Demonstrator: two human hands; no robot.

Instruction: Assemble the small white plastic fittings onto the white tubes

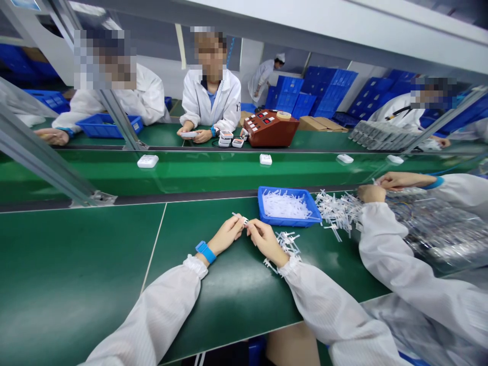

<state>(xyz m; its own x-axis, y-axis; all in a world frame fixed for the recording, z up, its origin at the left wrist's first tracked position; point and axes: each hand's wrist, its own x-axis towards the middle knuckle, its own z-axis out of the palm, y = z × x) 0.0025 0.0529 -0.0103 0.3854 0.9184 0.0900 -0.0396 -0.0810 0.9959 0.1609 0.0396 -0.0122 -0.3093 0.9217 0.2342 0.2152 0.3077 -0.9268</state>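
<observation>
Over the green table [198, 223] my two hands meet, fingertips almost touching. My left hand [229, 235] pinches a small white plastic piece [245, 220] with a thin strip sticking out. From the other side my right hand [265, 240] closes its thumb and fingers on the same piece. A blue band circles my left wrist. Under and beside my right wrist lies a small pile of white strip-like pieces [288, 244]. Just behind it stands a blue tray [290, 221] filled with similar translucent white strips.
More white pieces [339, 208] are heaped right of the tray. At the right a co-worker's hands [375, 190] work beside clear plastic-wrapped packs [450, 229]. Beyond the table runs a green conveyor [206, 173] carrying several white devices [148, 161]. A metal post [57, 152] rises at left.
</observation>
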